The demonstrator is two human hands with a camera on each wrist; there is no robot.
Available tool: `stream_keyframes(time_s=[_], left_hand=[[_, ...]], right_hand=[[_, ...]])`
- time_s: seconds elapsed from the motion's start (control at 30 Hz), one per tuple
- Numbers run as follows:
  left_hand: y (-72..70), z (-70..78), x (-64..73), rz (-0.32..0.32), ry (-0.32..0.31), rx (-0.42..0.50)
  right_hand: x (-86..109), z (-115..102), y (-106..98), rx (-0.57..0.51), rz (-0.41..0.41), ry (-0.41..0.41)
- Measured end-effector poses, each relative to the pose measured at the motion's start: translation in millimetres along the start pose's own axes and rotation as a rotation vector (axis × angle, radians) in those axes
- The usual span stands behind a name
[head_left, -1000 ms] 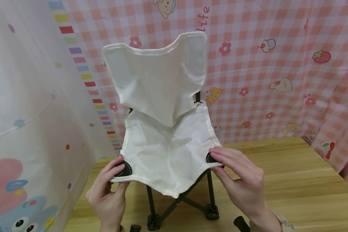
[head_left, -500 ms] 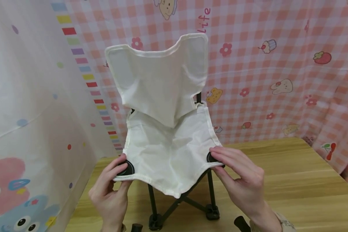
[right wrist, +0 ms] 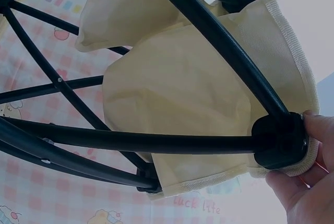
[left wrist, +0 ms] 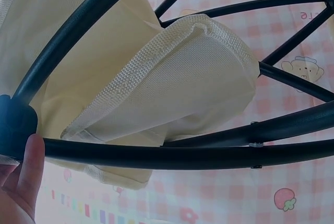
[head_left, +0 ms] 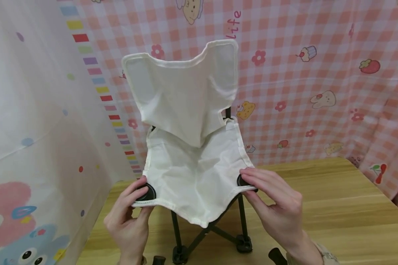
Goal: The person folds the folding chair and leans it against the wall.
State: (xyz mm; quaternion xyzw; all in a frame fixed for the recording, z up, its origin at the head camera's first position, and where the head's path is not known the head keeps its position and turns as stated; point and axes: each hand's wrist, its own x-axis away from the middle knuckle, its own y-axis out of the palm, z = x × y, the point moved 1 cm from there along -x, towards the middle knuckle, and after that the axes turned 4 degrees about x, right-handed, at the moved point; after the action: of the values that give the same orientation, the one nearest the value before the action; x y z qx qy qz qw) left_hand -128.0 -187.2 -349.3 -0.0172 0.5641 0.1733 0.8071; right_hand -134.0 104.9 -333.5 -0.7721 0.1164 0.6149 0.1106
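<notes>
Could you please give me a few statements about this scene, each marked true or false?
1. The left grip pinches a front corner of the pale seat fabric. True.

2. The right grip hangs idle, touching nothing. False: the right grip pinches the other front corner, fingers on top and thumb beneath.

3. The frame under the seat fabric is dark, with bars that cross. True.

4. The backrest lies flat on the table. False: the backrest rises behind the seat fabric.

5. A pink checked backdrop hangs behind the table. True.
</notes>
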Motion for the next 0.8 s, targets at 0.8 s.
stream_keyframes(time_s=[0.8], left_hand=[[6.3,1.2,-1.1,0.007,0.001,0.018]], right_hand=[[-2.7,-0.8,0.5,0.019,0.001,-0.001]])
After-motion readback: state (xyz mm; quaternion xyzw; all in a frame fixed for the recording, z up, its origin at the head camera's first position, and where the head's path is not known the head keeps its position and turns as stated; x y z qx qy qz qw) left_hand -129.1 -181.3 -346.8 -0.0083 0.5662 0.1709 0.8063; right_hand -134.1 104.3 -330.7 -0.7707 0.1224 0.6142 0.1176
